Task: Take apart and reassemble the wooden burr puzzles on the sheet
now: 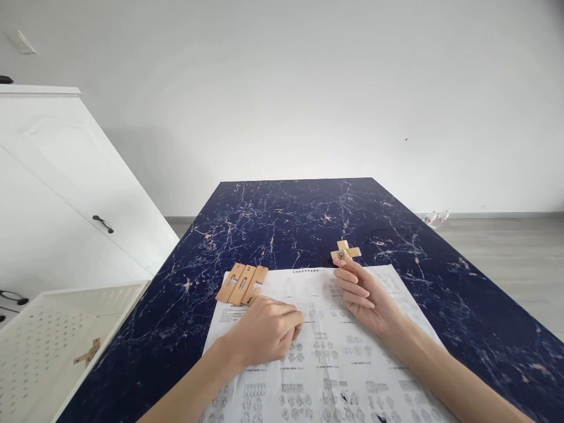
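Observation:
Between the thumb and fingertips of my right hand [363, 294] is a cross-shaped wooden puzzle piece [352, 252], held up over the far edge of the paper sheet. A dark mark shows on its near arm. My left hand [271, 329] rests curled on the sheet, its fingers folded under, with nothing sticking out of them. Just beyond it lie several flat wooden puzzle pieces [242, 284] side by side, with slots and notches cut in them and numbers such as 1 and 2. Under both hands spreads the printed paper sheet [321, 358], covered with small diagrams.
The dark blue marbled table [286, 217] runs forward toward a white wall. At lower left stands a white perforated basket [39, 346] with a wooden piece [89, 352] inside. A white cabinet [66, 176] is on the left. Clear plastic [436, 219] lies beyond the table's right edge.

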Motion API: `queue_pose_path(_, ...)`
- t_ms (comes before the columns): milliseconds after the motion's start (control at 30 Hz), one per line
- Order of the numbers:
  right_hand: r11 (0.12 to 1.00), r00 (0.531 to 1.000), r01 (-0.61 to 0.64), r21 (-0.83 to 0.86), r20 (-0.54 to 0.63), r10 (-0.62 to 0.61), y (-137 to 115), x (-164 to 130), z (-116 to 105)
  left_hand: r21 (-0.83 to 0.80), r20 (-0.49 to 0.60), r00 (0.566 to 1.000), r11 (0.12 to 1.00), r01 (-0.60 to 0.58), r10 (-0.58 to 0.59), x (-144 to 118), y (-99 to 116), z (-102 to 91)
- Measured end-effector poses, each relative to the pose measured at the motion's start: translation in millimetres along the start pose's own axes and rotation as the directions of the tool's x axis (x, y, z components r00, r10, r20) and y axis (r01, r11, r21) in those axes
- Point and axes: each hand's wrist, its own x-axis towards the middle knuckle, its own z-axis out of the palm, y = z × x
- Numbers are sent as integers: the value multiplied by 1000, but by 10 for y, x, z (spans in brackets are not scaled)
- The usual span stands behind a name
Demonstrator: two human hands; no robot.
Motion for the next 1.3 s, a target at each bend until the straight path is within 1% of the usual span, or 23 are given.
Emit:
queue_pose_path(133, 997, 999, -42, 70, -6, 42, -8, 9, -8, -25, -22, 1000, 1000, 2, -3, 0, 6, -5)
queue_pose_path(267, 987, 997, -69, 145, -28, 74, -24, 11, 8, -22, -20, 1000, 1000, 6, -7, -3, 14, -9)
queue_pose_path(600, 974, 997, -63, 218, -35, 73, -32, -7, 20, -23, -10, 1000, 1000, 19, -20, -1, 24, -5)
queue_pose_path(700, 971, 997, -65, 231, -14, 71, -29, -4, -10, -13, 9, 1000, 999, 30, -30, 0, 27, -6)
queue_pose_path(967, 955, 995, -87, 283, 75, 68, -29, 46, -92, -8, 17, 999, 999, 40, -40, -1, 32, -18)
queue_pose_path(1100, 948, 991, -103, 300, 114, 72, -28, 75, -102, -31, -8, 999, 999, 36, -36, 9, 35, -20)
queue_pose_path(1200, 954, 990, -98, 284, 126, 64, -23, 82, -107, -41, -18, 999, 999, 32, -33, 12, 28, -15)
queue_pose_path(1300, 971, 990, -76, 225, 132, 47, -13, 82, -112, -37, -16, 999, 999, 35, -36, 9, 18, -10)
